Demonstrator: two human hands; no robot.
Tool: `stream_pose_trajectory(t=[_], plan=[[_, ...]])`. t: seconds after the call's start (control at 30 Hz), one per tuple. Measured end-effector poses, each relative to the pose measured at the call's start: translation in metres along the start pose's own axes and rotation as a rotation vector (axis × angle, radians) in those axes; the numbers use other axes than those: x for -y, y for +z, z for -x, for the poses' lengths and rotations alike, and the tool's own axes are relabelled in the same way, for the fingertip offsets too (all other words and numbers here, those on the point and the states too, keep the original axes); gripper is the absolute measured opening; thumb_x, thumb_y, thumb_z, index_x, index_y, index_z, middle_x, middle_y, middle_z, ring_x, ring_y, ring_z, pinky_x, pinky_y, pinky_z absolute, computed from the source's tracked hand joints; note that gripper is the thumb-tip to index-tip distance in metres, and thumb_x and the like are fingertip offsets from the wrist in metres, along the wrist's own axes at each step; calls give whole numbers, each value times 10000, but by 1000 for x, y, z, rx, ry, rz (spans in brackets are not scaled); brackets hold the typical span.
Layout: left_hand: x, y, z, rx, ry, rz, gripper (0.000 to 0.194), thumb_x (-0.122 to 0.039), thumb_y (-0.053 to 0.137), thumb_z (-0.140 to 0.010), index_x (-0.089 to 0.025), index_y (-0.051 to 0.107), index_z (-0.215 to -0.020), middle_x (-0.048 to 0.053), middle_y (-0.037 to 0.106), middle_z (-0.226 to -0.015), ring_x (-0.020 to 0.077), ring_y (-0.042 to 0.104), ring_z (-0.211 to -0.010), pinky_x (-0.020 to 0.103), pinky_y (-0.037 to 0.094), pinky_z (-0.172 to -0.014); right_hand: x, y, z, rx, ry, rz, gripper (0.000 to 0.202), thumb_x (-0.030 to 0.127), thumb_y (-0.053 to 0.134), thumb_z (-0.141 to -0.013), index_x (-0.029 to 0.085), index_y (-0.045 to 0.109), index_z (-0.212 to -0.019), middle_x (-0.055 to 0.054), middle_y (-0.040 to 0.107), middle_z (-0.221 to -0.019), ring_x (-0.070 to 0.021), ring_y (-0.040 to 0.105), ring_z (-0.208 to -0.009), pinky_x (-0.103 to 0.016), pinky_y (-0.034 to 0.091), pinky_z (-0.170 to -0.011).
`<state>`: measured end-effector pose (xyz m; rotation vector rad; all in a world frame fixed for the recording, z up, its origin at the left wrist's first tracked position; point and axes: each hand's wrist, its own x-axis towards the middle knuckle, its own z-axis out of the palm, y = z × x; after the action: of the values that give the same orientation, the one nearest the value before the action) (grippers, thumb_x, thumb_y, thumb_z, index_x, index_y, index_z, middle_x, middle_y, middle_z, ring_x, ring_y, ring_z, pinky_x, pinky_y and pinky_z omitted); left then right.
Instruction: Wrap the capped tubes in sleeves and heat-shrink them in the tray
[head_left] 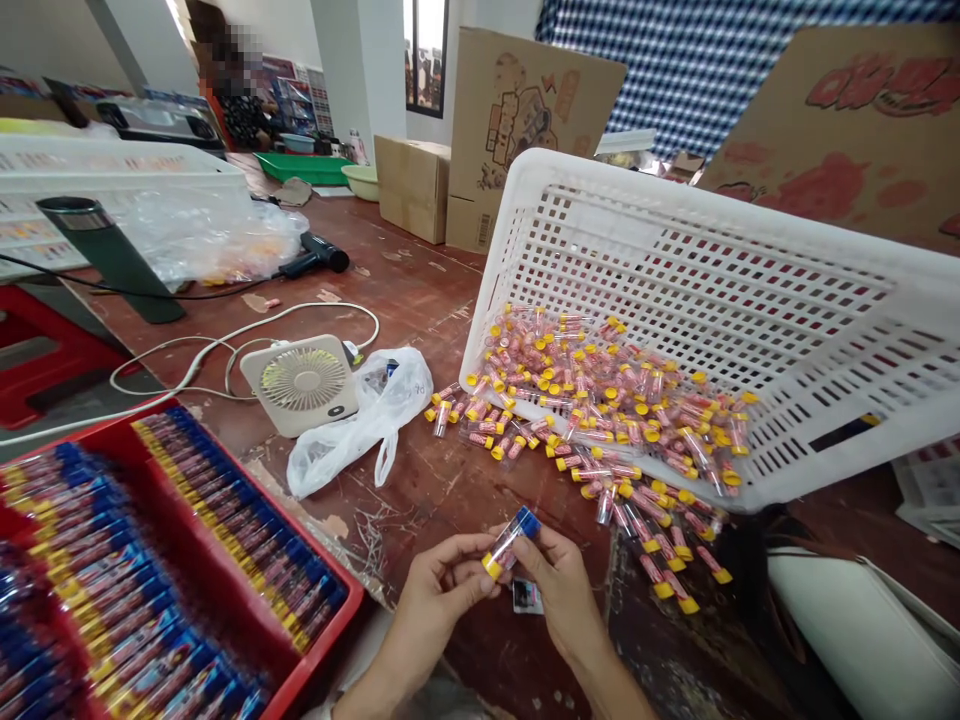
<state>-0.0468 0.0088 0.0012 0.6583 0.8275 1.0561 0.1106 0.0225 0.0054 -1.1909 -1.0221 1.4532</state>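
Both hands meet low in the middle over the dark red table [442,300]. My left hand [435,595] and my right hand [562,590] together pinch a small clear tube [508,541] with a yellow cap at its lower left end and a blue piece at its upper right end. Under my right hand a small printed label [527,597] lies on the table. A pile of yellow-capped tubes [600,410] spills from a tipped white basket [720,300] just beyond the hands.
A red tray [330,630] at the left holds rows of blue-wrapped tubes [135,600]. A small white fan [304,385] with its cable, a clear plastic bag [360,420], a dark green cylinder [112,260] and cardboard boxes [517,120] stand farther back. A person sits far off.
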Motion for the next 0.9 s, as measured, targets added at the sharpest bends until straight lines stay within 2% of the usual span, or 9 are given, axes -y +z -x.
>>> stream_pose_trajectory(t=[0.13, 0.27, 0.43, 0.7, 0.9], plan=[[0, 3, -1, -161, 18, 17, 329, -368, 869, -646, -150, 772, -873, 69, 765, -783, 171, 695, -691, 233, 558, -621, -3, 6, 0, 10, 7, -30, 311, 455, 777, -786, 214, 779, -983, -66, 750, -880, -244, 669, -797, -372, 535, -781], [2, 4, -2, -232, 37, 46, 319, -367, 903, -579, -149, 778, -775, 57, 755, -705, 155, 679, -624, 220, 558, -582, -6, 11, 1, 16, 4, -36, 281, 439, 772, -796, 204, 780, -951, -69, 747, -863, -238, 662, -772, -368, 551, -740], [4, 3, -3, -262, 42, 54, 310, -355, 912, -556, -145, 775, -739, 53, 755, -687, 130, 657, -569, 210, 559, -569, -9, 13, 2, 16, 20, -57, 294, 436, 778, -793, 201, 778, -970, -74, 748, -872, -239, 664, -769, -376, 567, -725], [4, 3, -4, -288, 47, 71, 332, -356, 917, -531, -137, 768, -730, 50, 742, -644, 135, 660, -564, 208, 552, -556, -10, 14, 0, 31, 10, -42, 277, 436, 766, -810, 216, 779, -977, -59, 746, -868, -214, 654, -746, -315, 553, -666], [3, 3, -4, -307, 47, 73, 372, -387, 919, -513, -122, 759, -720, 49, 724, -611, 135, 643, -547, 220, 543, -551, -11, 17, -1, 32, 22, -28, 293, 437, 767, -804, 202, 775, -980, -58, 749, -862, -215, 657, -735, -354, 572, -706]])
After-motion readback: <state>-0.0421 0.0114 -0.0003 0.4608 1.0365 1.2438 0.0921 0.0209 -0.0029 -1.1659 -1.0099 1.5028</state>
